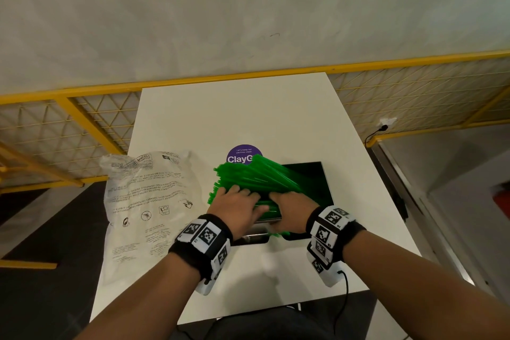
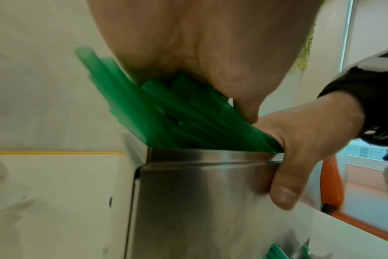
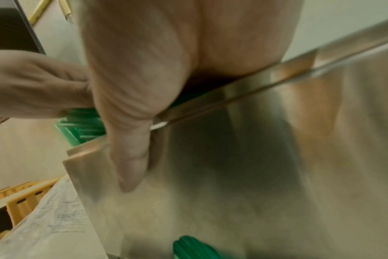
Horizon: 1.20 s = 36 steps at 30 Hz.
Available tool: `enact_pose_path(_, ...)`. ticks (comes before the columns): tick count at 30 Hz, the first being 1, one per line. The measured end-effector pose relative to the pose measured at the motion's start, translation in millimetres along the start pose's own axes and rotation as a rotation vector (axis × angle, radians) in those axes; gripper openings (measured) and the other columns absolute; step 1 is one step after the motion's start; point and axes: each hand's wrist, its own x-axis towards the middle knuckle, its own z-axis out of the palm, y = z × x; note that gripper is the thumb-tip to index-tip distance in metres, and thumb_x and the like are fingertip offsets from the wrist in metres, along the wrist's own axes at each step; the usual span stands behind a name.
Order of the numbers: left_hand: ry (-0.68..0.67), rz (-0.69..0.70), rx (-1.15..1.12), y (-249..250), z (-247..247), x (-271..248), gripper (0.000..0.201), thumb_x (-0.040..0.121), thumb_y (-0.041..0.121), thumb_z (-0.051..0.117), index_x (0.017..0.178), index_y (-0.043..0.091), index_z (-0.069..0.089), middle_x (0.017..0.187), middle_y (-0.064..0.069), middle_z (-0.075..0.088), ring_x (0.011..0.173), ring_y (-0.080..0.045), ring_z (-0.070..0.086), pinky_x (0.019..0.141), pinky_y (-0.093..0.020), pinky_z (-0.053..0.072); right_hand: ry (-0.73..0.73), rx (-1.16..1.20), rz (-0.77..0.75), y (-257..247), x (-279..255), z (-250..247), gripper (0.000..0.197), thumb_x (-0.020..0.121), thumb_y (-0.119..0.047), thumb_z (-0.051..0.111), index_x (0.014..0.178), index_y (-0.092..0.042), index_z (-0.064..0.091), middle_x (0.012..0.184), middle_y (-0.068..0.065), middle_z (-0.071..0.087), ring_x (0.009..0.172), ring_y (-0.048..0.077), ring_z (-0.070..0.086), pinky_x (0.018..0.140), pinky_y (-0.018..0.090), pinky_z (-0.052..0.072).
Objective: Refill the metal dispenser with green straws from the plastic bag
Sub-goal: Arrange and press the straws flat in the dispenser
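Green straws (image 1: 256, 176), silver dispenser (image 2: 202, 201), clear black-printed bag (image 1: 149, 201), white table (image 1: 248, 113), purple sticker (image 1: 242, 153).

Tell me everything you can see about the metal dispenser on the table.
The metal dispenser is a box of brushed, shiny steel with a folded rim, standing on the white table right of the plastic bag. Its lid stands open at the back. Green straws lie slanted in the top, ends poking over the left edge; a few show at the front outlet. The left hand presses the straws; the right hand has its thumb over the front rim.
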Motion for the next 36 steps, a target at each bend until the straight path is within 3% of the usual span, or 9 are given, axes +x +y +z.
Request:
enact_pose_path(4,0.095,0.049,0.047,-7,7,-4,0.039,0.086,0.044,0.033,0.097,0.037,0.069,0.076,0.012,0.066,0.071,-0.015,0.061,0.065,-0.030,0.043,0.000,0.095,-0.009,3,-4,2,0.059,0.076,-0.046,0.069,0.123,-0.020,0.047,0.122,0.002,0.057,0.110,0.022,0.056,0.092,0.034,0.047)
enact_pose_path(6,0.118,0.060,0.033,-5,10,-4,0.039,0.081,0.042,0.033,0.085,0.034,0.072,0.066,0.011,0.064,0.063,-0.016,0.059,0.060,-0.031,0.046,-0.007,0.086,-0.020,2,-6,4,0.058,0.079,-0.044,0.067,0.126,-0.019,0.046,0.125,0.004,0.055,0.113,0.024,0.055,0.094,0.035,0.047)
enact_pose_path(9,0.185,0.088,-0.087,-2,8,-6,0.037,0.081,0.038,0.037,0.092,0.029,0.071,0.073,0.010,0.066,0.067,-0.017,0.061,0.062,-0.034,0.048,0.013,0.102,-0.038,3,-8,4,0.056,0.080,-0.043,0.066,0.127,-0.019,0.046,0.124,0.004,0.055,0.112,0.024,0.055,0.094,0.038,0.047)
enact_pose_path(13,0.179,0.117,-0.478,-11,8,-9,0.046,0.088,0.043,0.038,0.119,0.019,0.062,0.107,0.002,0.066,0.099,-0.019,0.057,0.090,-0.032,0.036,0.024,0.147,-0.042,10,-17,1,0.060,0.081,-0.045,0.066,0.132,-0.021,0.045,0.128,0.003,0.053,0.115,0.022,0.054,0.097,0.038,0.046)
enact_pose_path(16,0.071,0.162,-0.258,-9,8,-11,0.073,0.080,0.058,0.010,0.130,0.025,0.051,0.119,0.006,0.060,0.110,-0.017,0.051,0.095,-0.033,0.031,-0.089,0.122,0.015,10,-20,-3,0.063,0.081,-0.047,0.065,0.134,-0.019,0.044,0.128,0.005,0.054,0.115,0.024,0.054,0.096,0.036,0.046)
enact_pose_path(19,0.006,0.147,0.004,-2,14,-10,0.083,0.076,0.065,0.003,0.138,0.024,0.041,0.125,0.004,0.056,0.114,-0.020,0.049,0.095,-0.037,0.029,-0.165,0.092,0.059,5,-9,-8,0.060,0.079,-0.051,0.067,0.125,-0.015,0.052,0.118,0.007,0.062,0.106,0.024,0.060,0.089,0.033,0.050)
enact_pose_path(27,0.073,0.124,0.091,-2,13,-7,0.059,0.083,0.065,0.045,0.117,0.018,0.056,0.114,0.000,0.060,0.106,-0.024,0.051,0.093,-0.037,0.034,-0.161,0.097,0.130,0,3,-4,0.047,0.074,-0.048,0.072,0.104,-0.014,0.063,0.102,0.006,0.068,0.091,0.022,0.064,0.079,0.028,0.052)
enact_pose_path(32,0.042,0.099,0.056,-4,12,-7,0.059,0.085,0.066,0.042,0.120,0.019,0.052,0.118,0.002,0.057,0.109,-0.022,0.046,0.094,-0.034,0.031,-0.104,0.122,0.089,3,1,-2,0.045,0.070,-0.048,0.075,0.104,-0.021,0.061,0.100,0.002,0.068,0.091,0.020,0.065,0.082,0.033,0.055)
enact_pose_path(36,0.138,0.094,0.045,-6,15,-9,0.057,0.086,0.062,0.030,0.092,0.019,0.066,0.087,0.003,0.067,0.081,-0.021,0.058,0.080,-0.035,0.032,-0.064,0.132,0.050,4,-3,-6,0.048,0.069,-0.049,0.076,0.104,-0.022,0.058,0.099,0.001,0.067,0.089,0.020,0.064,0.078,0.032,0.054)
